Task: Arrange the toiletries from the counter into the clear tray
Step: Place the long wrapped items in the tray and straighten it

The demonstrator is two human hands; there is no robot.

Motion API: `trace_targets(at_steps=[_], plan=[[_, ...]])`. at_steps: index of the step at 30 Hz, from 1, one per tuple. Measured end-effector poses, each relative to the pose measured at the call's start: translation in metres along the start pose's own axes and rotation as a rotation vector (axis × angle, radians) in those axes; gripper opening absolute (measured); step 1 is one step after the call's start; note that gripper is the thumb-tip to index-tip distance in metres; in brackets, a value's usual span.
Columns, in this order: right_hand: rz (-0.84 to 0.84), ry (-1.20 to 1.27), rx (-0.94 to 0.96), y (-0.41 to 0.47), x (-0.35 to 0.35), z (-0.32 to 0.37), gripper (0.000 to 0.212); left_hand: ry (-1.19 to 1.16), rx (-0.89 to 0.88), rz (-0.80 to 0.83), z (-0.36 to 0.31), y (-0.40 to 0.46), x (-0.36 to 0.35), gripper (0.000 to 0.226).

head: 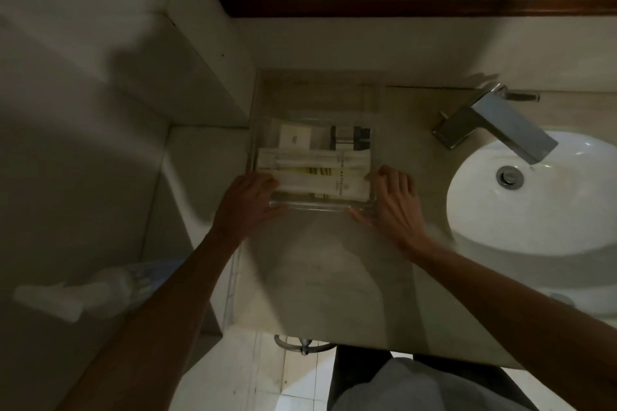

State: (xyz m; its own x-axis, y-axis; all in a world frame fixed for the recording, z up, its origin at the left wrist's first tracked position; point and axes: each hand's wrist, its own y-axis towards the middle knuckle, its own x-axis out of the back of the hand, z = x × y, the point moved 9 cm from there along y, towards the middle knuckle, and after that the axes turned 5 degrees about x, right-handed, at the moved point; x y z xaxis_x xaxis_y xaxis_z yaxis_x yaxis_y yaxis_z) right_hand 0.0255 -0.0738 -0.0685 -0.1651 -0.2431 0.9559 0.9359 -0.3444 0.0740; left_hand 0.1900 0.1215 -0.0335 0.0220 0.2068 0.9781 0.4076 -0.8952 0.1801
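a: head view shows the clear tray [320,205] sitting toward the back left corner of the surface [320,277], well left of the sink [534,197] and the tap [494,125].

b: what's in it?

a: long white sachets [317,160] lying crosswise along its near half, a small white box [295,137] at the back left, and dark little bottles [350,138] at the back right. all of it lies inside the walls.

b: and the hands?

a: left hand [247,200] is on the tray's near left corner, right hand [392,200] on its near right corner. fingers are spread and loosely curled against the walls and near rim, bracing the tray from both sides and not closed around any item.

b: anything left out on the surface?

a: none that i can see; the bare stretch in front of the tray carries nothing. the picture is dim and blurred, so a small item could escape me.

b: so nearly done?

a: i'd judge the loading is finished and what remains is squaring the tray in its place.
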Motion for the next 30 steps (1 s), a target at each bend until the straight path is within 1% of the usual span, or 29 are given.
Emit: trace_targets(at_steps=[2, 4, 8, 10, 14, 19, 23, 29, 30], plan=[[0.043, -0.015, 0.012, 0.004, -0.001, -0.002, 0.067, 0.081, -0.043, -0.008, -0.005, 0.007, 0.000, 0.044], [0.065, -0.040, 0.026, 0.009, -0.001, -0.005, 0.063, 0.116, -0.057, -0.031, -0.006, 0.013, 0.001, 0.041], [0.059, -0.052, 0.031, 0.019, 0.005, -0.006, 0.057, 0.140, -0.022, -0.042, 0.005, 0.022, -0.004, 0.043], [0.033, -0.057, 0.018, 0.024, 0.008, -0.007, 0.056, 0.137, 0.000, -0.036, 0.009, 0.027, -0.005, 0.043], [-0.035, -0.048, 0.013, 0.036, 0.012, -0.009, 0.051, 0.109, 0.046, -0.084, 0.015, 0.043, 0.002, 0.045], [-0.126, -0.016, -0.014, 0.055, 0.016, -0.018, 0.056, 0.075, 0.076, -0.089, 0.024, 0.063, 0.001, 0.049], [-0.141, 0.001, 0.016, 0.074, 0.020, -0.018, 0.053, 0.076, 0.083, -0.048, 0.027, 0.082, -0.002, 0.047], [-0.100, -0.010, 0.068, 0.083, 0.020, -0.018, 0.057, 0.052, 0.096, 0.035, 0.029, 0.090, -0.005, 0.051], [-0.067, -0.008, 0.072, 0.085, 0.020, -0.017, 0.057, 0.049, 0.109, 0.060, 0.029, 0.091, -0.005, 0.053]])
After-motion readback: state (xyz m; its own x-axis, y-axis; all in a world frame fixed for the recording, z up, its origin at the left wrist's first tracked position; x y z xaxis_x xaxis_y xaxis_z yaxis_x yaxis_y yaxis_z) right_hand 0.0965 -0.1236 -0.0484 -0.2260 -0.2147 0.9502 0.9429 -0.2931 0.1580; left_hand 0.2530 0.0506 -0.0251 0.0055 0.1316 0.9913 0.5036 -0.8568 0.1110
